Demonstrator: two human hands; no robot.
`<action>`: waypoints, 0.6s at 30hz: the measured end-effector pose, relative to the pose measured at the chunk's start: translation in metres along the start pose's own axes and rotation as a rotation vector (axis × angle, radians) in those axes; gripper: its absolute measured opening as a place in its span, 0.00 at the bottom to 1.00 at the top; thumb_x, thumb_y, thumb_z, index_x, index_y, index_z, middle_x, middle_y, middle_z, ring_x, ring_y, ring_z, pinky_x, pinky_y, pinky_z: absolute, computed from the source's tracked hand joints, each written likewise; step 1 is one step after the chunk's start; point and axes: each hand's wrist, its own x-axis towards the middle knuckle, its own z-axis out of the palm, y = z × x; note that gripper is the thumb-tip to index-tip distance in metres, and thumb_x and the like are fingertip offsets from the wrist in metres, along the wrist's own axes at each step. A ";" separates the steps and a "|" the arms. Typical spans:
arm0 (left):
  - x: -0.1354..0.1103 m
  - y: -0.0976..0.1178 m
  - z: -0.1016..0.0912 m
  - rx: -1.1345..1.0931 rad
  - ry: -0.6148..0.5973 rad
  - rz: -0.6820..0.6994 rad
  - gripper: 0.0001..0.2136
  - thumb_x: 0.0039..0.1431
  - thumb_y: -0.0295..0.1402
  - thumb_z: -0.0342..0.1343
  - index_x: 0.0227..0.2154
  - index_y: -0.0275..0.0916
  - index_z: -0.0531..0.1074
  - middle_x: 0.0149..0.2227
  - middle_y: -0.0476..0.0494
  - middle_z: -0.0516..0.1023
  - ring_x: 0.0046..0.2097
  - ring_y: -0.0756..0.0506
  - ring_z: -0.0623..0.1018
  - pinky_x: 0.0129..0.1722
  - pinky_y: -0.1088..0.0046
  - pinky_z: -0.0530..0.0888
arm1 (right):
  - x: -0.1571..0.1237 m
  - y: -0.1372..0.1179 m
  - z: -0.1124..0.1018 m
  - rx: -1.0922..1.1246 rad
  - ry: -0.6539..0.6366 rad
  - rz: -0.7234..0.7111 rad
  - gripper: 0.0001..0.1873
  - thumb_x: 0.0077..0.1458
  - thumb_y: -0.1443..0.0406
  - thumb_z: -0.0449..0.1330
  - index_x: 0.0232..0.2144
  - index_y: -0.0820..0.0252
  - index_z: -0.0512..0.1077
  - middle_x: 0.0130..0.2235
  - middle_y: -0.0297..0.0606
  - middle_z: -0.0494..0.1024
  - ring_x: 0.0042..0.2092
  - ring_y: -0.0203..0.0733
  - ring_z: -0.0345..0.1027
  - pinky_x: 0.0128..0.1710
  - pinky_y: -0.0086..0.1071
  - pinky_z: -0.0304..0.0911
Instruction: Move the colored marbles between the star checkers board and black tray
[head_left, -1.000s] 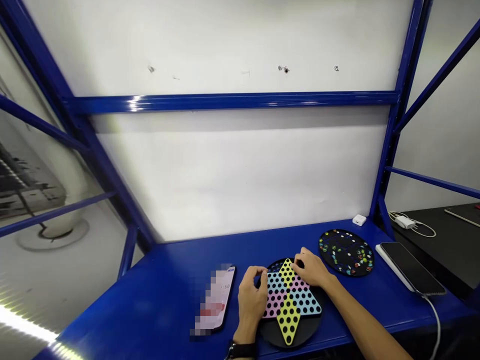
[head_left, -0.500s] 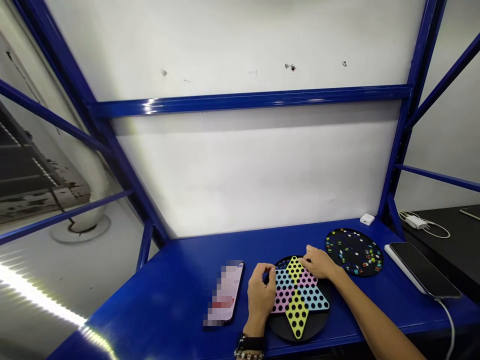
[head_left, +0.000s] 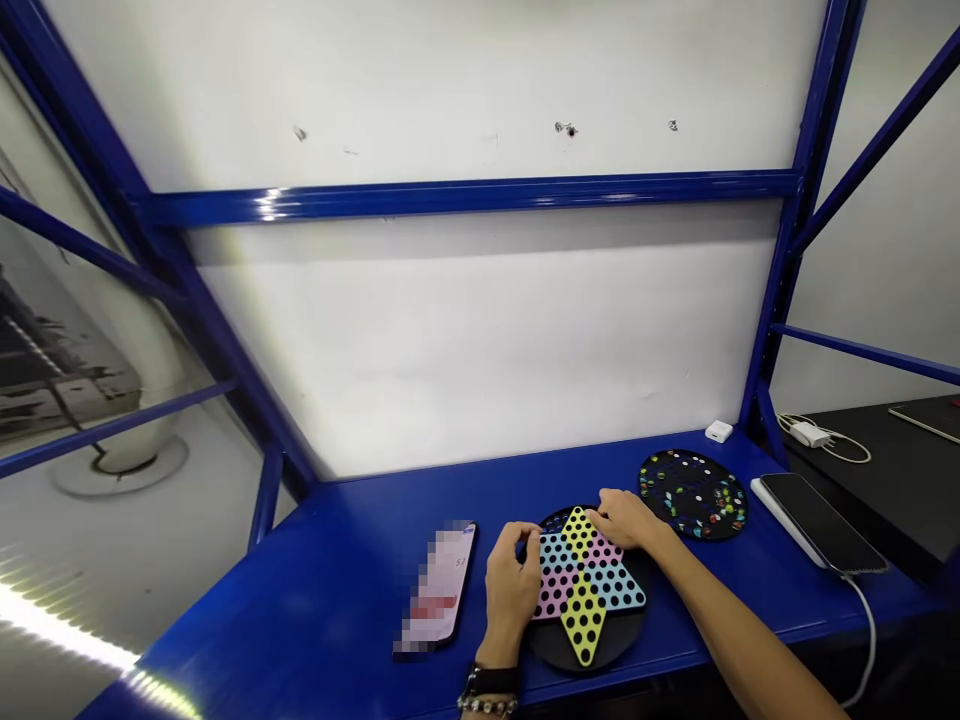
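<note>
A star-shaped peg board with yellow, pink and light-blue dotted points lies on a round black base on the blue shelf. My left hand curls at the star's left side, with thumb and fingertips close together by its edge. My right hand rests across the upper right of the star. Whether either hand pinches something is hidden. To the right of my right hand lies a round black board holding several coloured marbles. A phone with a blurred screen lies left of my left hand.
The blue metal shelf top has a front edge near my wrists. A second phone lies on a white pad at right, with a cable running off the edge. A small white adapter stands by the white wall. Blue uprights frame both sides.
The view has shifted slightly left and down across the frames. Both hands stay at the star board, and nothing on the shelf has visibly moved.
</note>
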 end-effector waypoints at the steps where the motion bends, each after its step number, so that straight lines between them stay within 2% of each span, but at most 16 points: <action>1: 0.000 -0.001 0.000 -0.002 -0.001 -0.001 0.14 0.64 0.42 0.47 0.31 0.41 0.73 0.34 0.45 0.79 0.38 0.43 0.78 0.40 0.67 0.74 | 0.000 0.000 0.000 -0.003 -0.008 0.010 0.32 0.67 0.49 0.44 0.22 0.60 0.75 0.39 0.44 0.77 0.35 0.40 0.71 0.36 0.31 0.57; 7: 0.002 -0.006 0.002 -0.009 0.000 0.010 0.13 0.63 0.43 0.48 0.31 0.42 0.73 0.33 0.45 0.79 0.38 0.43 0.78 0.40 0.67 0.74 | 0.001 0.001 0.002 0.028 0.006 0.073 0.28 0.66 0.49 0.47 0.29 0.62 0.76 0.38 0.46 0.80 0.37 0.43 0.73 0.36 0.31 0.57; 10: 0.002 -0.006 0.002 -0.007 -0.012 0.001 0.13 0.63 0.43 0.47 0.31 0.42 0.73 0.34 0.46 0.79 0.39 0.43 0.78 0.40 0.67 0.74 | 0.001 0.003 0.004 0.094 0.064 0.047 0.28 0.65 0.49 0.47 0.25 0.60 0.73 0.34 0.43 0.79 0.33 0.41 0.70 0.33 0.31 0.56; 13: 0.002 -0.005 0.002 -0.004 -0.021 0.001 0.14 0.63 0.43 0.47 0.31 0.42 0.73 0.34 0.45 0.79 0.39 0.43 0.78 0.40 0.67 0.74 | 0.000 0.016 0.002 0.170 0.208 0.058 0.33 0.66 0.48 0.43 0.17 0.58 0.68 0.29 0.40 0.76 0.29 0.37 0.65 0.31 0.30 0.54; 16: 0.002 -0.003 0.002 0.003 -0.025 0.012 0.14 0.63 0.43 0.47 0.31 0.42 0.73 0.33 0.46 0.79 0.38 0.43 0.78 0.40 0.67 0.74 | -0.005 0.042 -0.005 0.169 0.416 0.235 0.35 0.67 0.47 0.40 0.15 0.58 0.65 0.26 0.38 0.73 0.27 0.36 0.62 0.31 0.31 0.52; 18: 0.002 -0.002 0.002 0.010 -0.027 0.016 0.14 0.63 0.43 0.47 0.31 0.42 0.73 0.33 0.46 0.79 0.38 0.43 0.78 0.39 0.67 0.74 | -0.010 0.061 -0.010 0.125 0.507 0.360 0.35 0.67 0.49 0.40 0.16 0.58 0.66 0.28 0.40 0.73 0.31 0.38 0.64 0.33 0.31 0.53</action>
